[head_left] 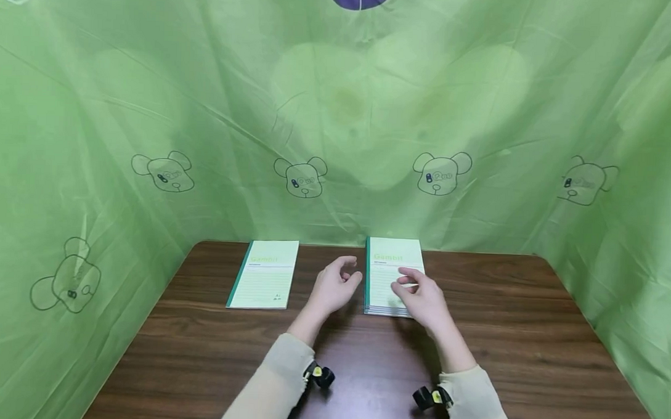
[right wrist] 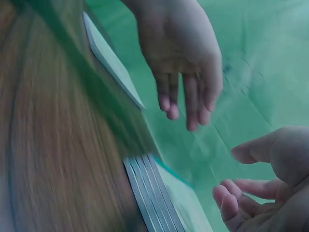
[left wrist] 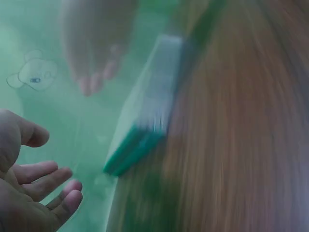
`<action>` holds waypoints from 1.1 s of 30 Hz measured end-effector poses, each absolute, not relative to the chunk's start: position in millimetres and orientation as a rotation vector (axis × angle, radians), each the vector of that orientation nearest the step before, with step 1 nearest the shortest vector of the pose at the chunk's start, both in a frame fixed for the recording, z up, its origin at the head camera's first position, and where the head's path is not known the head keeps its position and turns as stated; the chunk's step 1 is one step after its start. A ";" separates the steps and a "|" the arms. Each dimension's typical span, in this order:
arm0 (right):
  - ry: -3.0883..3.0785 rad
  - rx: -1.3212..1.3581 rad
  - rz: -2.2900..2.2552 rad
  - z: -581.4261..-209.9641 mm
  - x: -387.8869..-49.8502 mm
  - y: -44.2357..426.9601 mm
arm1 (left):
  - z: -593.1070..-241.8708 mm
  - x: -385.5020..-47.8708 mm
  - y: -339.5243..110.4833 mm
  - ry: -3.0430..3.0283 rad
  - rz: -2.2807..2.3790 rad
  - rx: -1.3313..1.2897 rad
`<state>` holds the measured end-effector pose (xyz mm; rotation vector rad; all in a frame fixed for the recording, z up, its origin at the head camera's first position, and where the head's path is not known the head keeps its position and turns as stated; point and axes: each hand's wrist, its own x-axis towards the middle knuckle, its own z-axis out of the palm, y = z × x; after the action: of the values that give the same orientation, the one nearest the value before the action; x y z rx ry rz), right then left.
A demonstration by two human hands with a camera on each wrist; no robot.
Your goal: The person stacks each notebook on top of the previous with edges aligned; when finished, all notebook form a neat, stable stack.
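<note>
Several pale green notebooks with dark green spines lie in a neat stack (head_left: 383,284), right of the middle of the table. A single notebook (head_left: 264,276) of the same look lies flat to the left. Between the two, my left hand (head_left: 335,286) hovers with loosely bent fingers and nothing in them. My right hand (head_left: 424,297) is above the right edge of the stack, its thumb and fingers apart and holding nothing. In the right wrist view the layered page edges of the stack (right wrist: 153,195) show below both hands. The left wrist view is blurred.
A dark wood-grain table (head_left: 224,366) carries the notebooks near its far edge. Green fabric (head_left: 361,112) with bear-face drawings hangs behind and along both sides. Small black cameras are strapped at both wrists over light sleeves (head_left: 274,380).
</note>
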<state>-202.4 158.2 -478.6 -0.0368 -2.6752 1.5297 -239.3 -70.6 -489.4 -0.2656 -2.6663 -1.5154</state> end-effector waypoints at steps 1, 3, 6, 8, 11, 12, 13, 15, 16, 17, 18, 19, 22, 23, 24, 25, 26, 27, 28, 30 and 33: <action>-2.674 -0.013 1.565 -477.6 -203.4 147.8 | -487.7 -239.6 -78.2 -2.670 -1.491 -0.274; -2.668 0.011 1.630 -477.3 -206.3 126.5 | -485.7 -240.3 -94.0 -2.674 -1.449 -0.281; -2.637 0.018 1.720 -478.8 -211.2 95.7 | -486.0 -240.5 -119.4 -2.656 -1.436 -0.288; -2.626 0.026 1.778 -480.7 -214.3 76.3 | -489.5 -240.9 -137.7 -2.639 -1.432 -0.267; -2.617 0.057 1.854 -483.0 -218.7 51.2 | -494.4 -240.9 -165.6 -2.625 -1.433 -0.206; -2.618 0.065 1.879 -483.7 -220.4 43.8 | -495.6 -241.0 -174.8 -2.626 -1.425 -0.178; -2.618 0.063 1.894 -484.9 -222.3 37.2 | -496.1 -240.9 -183.4 -2.632 -1.416 -0.159; -2.606 0.057 1.926 -487.2 -226.8 25.7 | -493.3 -240.2 -199.4 -2.644 -1.405 -0.128; -2.603 0.052 1.935 -488.6 -229.2 19.9 | -491.2 -239.7 -207.7 -2.650 -1.393 -0.111; -2.597 0.050 1.946 -489.6 -231.5 14.2 | -489.0 -239.3 -216.3 -2.655 -1.377 -0.099; -2.593 0.050 1.954 -490.8 -233.9 8.6 | -486.9 -238.9 -225.0 -2.661 -1.359 -0.088; -2.592 0.051 1.955 -492.2 -236.3 3.1 | -484.4 -238.7 -233.9 -2.666 -1.348 -0.077; -2.593 0.057 1.956 -496.5 -242.0 -13.6 | -481.7 -239.3 -261.2 -2.700 -1.282 -0.042; -2.593 0.059 1.959 -498.4 -243.4 -18.9 | -482.2 -240.0 -269.6 -2.717 -1.263 -0.031; -2.595 0.061 1.965 -500.3 -244.7 -24.2 | -483.5 -240.8 -277.8 -2.735 -1.246 -0.015; -2.596 0.062 1.972 -502.5 -245.6 -29.3 | -485.5 -241.9 -285.5 -2.752 -1.232 -0.001; -2.595 0.063 1.973 -504.8 -246.4 -34.3 | -488.2 -243.0 -292.5 -2.767 -1.217 0.018; -2.595 0.063 1.980 -506.9 -246.3 -39.1 | -491.1 -244.1 -299.0 -2.777 -1.209 0.041; -2.595 0.062 1.990 -508.9 -245.8 -43.7 | -494.3 -245.0 -304.6 -2.786 -1.217 0.063; -2.589 0.071 2.006 -514.1 -244.2 -52.1 | -500.0 -246.1 -314.9 -2.789 -1.250 0.124; -2.574 0.091 2.043 -521.0 -240.4 -61.7 | -506.7 -245.2 -328.1 -2.773 -1.343 0.221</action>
<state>-240.4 -61.7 -521.0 0.0911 -2.5740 2.0432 -245.2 -328.1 -506.7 0.2214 -2.7731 -1.3432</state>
